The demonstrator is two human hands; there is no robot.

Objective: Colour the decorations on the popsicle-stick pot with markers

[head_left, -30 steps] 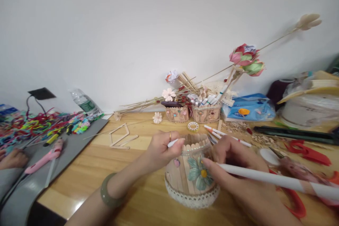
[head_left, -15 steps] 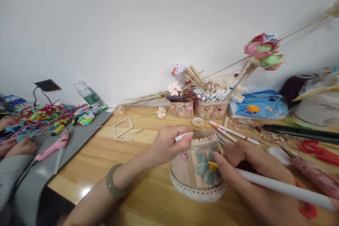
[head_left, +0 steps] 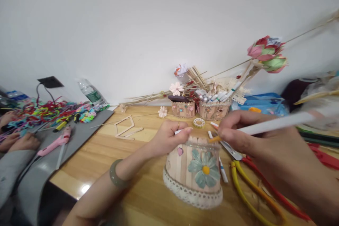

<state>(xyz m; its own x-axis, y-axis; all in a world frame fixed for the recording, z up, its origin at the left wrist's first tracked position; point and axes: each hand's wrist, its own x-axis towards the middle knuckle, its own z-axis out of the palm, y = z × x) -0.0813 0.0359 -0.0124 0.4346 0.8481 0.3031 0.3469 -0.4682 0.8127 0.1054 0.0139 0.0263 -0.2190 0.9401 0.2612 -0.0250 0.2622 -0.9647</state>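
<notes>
A round pot of craft sticks (head_left: 182, 167) stands on the table, with white lace around its bottom edge. A blue-green petalled flower (head_left: 202, 180) with an orange-yellow centre is on its front. My left hand (head_left: 172, 136) is closed at the pot's upper rim, a small white piece, perhaps a pen cap, showing between thumb and fingers. My right hand (head_left: 254, 134) is closed around a white marker pen (head_left: 278, 123), held tilted. Its orange tip is close to the pot's rim; whether they touch I cannot tell.
Yellow-handled pliers or scissors (head_left: 238, 180) lie at right. Behind stand decorated stick boxes (head_left: 215, 110), one full of markers, beside a blue packet (head_left: 265, 104). Ice-cream-stick frame (head_left: 124, 127) lies left. Another person's hands (head_left: 23, 143) rest near a pink glue gun (head_left: 57, 143).
My right hand has lifted the marker from the flower's centre up to the rim. The pot has tilted and shifted slightly left, and the flower's centre now shows fully.
</notes>
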